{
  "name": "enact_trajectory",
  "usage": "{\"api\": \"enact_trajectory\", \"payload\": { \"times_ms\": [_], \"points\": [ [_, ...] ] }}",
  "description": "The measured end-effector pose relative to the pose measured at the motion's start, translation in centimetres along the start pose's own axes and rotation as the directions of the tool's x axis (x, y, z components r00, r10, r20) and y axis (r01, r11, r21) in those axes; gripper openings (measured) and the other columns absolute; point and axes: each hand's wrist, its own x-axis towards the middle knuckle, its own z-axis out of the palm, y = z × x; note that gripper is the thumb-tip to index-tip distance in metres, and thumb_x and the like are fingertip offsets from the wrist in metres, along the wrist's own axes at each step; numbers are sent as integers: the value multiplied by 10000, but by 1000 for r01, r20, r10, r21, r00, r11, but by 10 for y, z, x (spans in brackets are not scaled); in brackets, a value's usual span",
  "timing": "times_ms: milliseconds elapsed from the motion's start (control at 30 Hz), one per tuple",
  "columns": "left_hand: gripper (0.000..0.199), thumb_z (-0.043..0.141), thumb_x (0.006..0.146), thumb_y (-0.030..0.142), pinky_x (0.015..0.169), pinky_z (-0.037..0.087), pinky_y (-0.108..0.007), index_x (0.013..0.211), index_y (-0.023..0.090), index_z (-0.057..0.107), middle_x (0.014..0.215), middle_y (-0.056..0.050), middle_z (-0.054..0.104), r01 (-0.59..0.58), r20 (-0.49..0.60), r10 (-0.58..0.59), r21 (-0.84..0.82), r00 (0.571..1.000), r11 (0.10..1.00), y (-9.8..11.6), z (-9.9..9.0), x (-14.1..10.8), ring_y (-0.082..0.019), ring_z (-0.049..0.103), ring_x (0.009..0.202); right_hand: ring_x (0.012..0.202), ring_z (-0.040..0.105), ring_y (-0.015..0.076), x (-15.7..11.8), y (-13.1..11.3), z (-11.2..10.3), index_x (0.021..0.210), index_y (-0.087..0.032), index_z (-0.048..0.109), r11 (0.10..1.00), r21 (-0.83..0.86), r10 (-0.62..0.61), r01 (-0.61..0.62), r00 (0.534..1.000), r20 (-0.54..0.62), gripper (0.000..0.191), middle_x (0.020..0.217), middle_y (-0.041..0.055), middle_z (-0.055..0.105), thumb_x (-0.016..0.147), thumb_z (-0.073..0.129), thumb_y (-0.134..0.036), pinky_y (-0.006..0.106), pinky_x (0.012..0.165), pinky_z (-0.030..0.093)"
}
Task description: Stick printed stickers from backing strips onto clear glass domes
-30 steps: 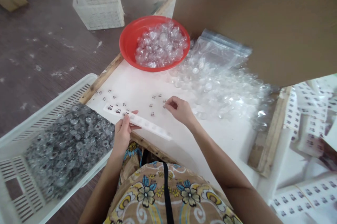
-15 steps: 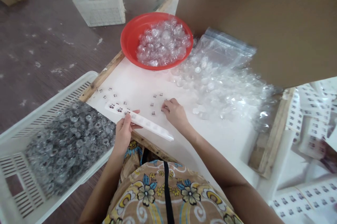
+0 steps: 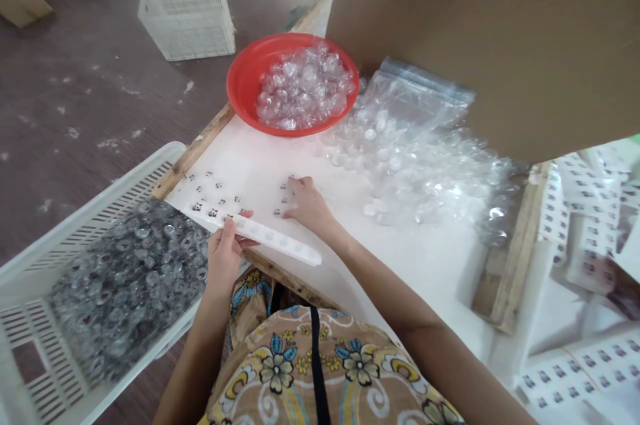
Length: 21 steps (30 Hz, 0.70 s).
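Note:
My left hand (image 3: 229,244) pinches a white strip (image 3: 280,240) that slants down to the right; small panda pictures show at its left end. Over the white tabletop (image 3: 250,165), my right hand (image 3: 306,204) reaches toward several small panda pieces (image 3: 284,200), thumb and fingers apart. Whether its fingertips touch one I cannot make out. More small panda pieces (image 3: 219,185) lie scattered left of it, beyond the strip. Clear round caps (image 3: 415,158) are spread in a heap to the right of my right hand.
A red basin (image 3: 243,85) full of clear caps stands at the back, beside plastic bags (image 3: 420,92). At the left a white crate (image 3: 173,153) holds many clear pieces. A brown board (image 3: 490,38) rises at the back right. Printed sheets (image 3: 580,365) lie far right.
My right hand has moved left across the tabletop and its fingers have spread. My left hand and the strip have shifted slightly left. The view has moved a little.

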Motion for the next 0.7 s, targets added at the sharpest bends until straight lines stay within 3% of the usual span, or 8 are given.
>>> {"api": "enact_trajectory", "payload": {
  "times_ms": [133, 233, 333, 400, 533, 633, 700],
  "points": [
    [394, 720, 752, 527, 541, 587, -253, 818, 139, 747, 1022, -121, 742, -52, -39, 52, -20, 998, 998, 9, -7, 2, -160, 675, 690, 945, 620, 173, 25, -25, 24, 1341, -151, 500, 953, 241, -208, 182, 974, 86, 739, 1287, 144, 487, 677, 821, -200, 338, 909, 514],
    [390, 728, 749, 514, 528, 573, -225, 842, 136, 746, 1007, -110, 743, -70, -81, 68, -21, 994, 997, 13, -12, 4, -148, 665, 690, 935, 629, 149, 23, -22, 23, 1316, -187, 532, 892, 350, -302, 287, 953, -10, 510, 1268, 116, 549, 829, 682, -204, 320, 885, 519],
    [411, 716, 755, 531, 535, 571, -218, 843, 130, 743, 1023, -108, 739, -51, -80, 50, -7, 996, 999, 11, -13, 5, -133, 655, 676, 955, 635, 159, 4, 4, 0, 1096, -191, 659, 915, 284, -237, 286, 952, -196, 232, 1097, 80, 649, 926, 504, -157, 327, 919, 490],
    [420, 707, 760, 539, 550, 583, -239, 839, 128, 743, 1037, -114, 736, -28, -51, 28, 0, 998, 1000, 7, -9, 6, -136, 657, 672, 949, 637, 183, -12, 28, -18, 990, -183, 684, 955, 199, -159, 220, 945, -285, 221, 1006, 81, 675, 940, 470, -166, 331, 897, 490],
    [437, 694, 767, 550, 569, 600, -289, 835, 121, 740, 1037, -126, 735, 10, 5, -10, 12, 1000, 1000, -2, 6, 9, -170, 675, 712, 922, 621, 239, -35, 62, -36, 1042, -171, 679, 999, -7, -34, 33, 946, -322, 230, 1047, 115, 658, 867, 537, -129, 378, 823, 505],
    [474, 682, 761, 577, 550, 592, -292, 859, 117, 741, 988, -125, 741, 44, 73, -47, 44, 996, 998, -10, 20, 8, -173, 669, 690, 989, 600, 264, -37, 58, -35, 1020, -173, 692, 998, -46, -61, 49, 946, -320, 250, 1045, 125, 665, 861, 513, -102, 396, 848, 495],
    [479, 666, 777, 580, 546, 585, -287, 886, 120, 740, 1000, -120, 739, 57, 133, -67, 73, 989, 996, -16, 28, 7, -162, 662, 666, 964, 609, 241, -34, 42, -36, 1008, -180, 696, 994, 44, -81, 102, 936, -343, 234, 1045, 115, 675, 885, 504, -132, 371, 832, 498]
  ]
}}
